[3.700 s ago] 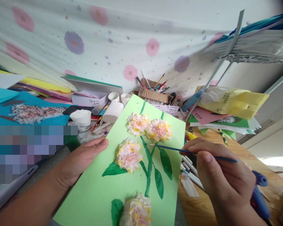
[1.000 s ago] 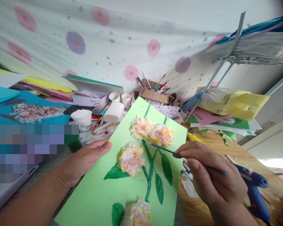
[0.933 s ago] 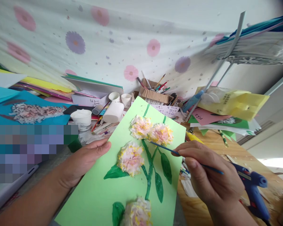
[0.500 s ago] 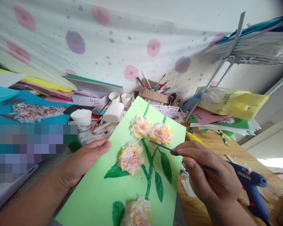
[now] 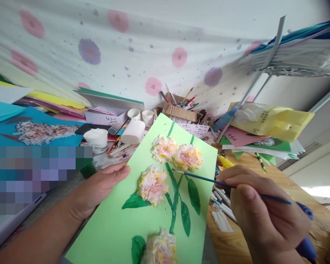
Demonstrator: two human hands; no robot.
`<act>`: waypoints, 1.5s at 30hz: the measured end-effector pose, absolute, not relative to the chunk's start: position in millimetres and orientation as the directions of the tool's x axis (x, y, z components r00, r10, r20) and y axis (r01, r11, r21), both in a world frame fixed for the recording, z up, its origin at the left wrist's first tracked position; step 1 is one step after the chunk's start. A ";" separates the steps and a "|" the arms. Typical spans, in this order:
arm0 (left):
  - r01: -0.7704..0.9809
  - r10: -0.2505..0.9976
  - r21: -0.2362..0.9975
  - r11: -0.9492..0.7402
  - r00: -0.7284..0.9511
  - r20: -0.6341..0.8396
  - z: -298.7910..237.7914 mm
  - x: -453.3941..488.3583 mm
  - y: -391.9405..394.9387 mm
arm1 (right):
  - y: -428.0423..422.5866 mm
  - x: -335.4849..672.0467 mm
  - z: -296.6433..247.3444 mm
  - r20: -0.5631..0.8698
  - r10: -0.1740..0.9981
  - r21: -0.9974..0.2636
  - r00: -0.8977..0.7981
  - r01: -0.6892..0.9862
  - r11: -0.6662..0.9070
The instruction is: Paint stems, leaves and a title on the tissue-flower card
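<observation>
My left hand (image 5: pixel 103 190) grips the left edge of a light green card (image 5: pixel 110 231), thumb on its face and fingers behind. Several raised pink, white and yellow paper flowers (image 5: pixel 153 185) sit on the card, joined by painted dark green stems (image 5: pixel 174 205) and leaves (image 5: pixel 194 196). In my right hand (image 5: pixel 264 205) is a thin blue paintbrush (image 5: pixel 206 179), pinched between thumb and fingers. The pale brush tip lies over the stems just under the upper flowers; whether it touches the card I cannot tell.
Behind the card stand a white paint tub (image 5: pixel 96 138), paper cups (image 5: pixel 134 114) and a cardboard box (image 5: pixel 180 110) of brushes and pens. A blue glue gun (image 5: pixel 306 247) is partly hidden behind my right hand. A yellow bag (image 5: pixel 275 119) lies on papers at right.
My right hand has moved right and slightly down with the paintbrush, whose tip now shows lower, below the upper flowers. The left hand and the card have stayed nearly still.
</observation>
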State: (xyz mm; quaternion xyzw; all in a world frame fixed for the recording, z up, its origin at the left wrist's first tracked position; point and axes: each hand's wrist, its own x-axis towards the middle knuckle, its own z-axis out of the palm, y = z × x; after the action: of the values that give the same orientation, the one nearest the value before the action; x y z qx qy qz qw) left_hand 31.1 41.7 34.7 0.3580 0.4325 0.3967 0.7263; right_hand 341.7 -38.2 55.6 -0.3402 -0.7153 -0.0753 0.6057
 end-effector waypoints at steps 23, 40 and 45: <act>-0.330 0.881 0.839 0.432 0.356 -0.313 15.7 26.8 52.3 | -38.0 331.9 61.7 0.915 0.361 -0.191 -0.180 0.594 0.781; -0.332 0.874 0.832 0.444 0.365 -0.320 15.3 24.8 53.7 | -41.8 337.8 63.7 0.902 0.381 -0.231 -0.202 0.521 0.822; -0.327 0.873 0.828 0.455 0.345 -0.343 10.0 23.3 58.6 | -38.6 334.7 59.3 0.929 0.315 -0.171 -0.195 0.529 0.831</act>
State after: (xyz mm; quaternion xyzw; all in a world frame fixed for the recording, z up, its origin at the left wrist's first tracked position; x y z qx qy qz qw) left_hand 23.3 58.6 10.0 0.3346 0.4083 0.4008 0.7488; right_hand 334.7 -38.6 59.3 -0.2751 -0.7672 -0.0939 0.5717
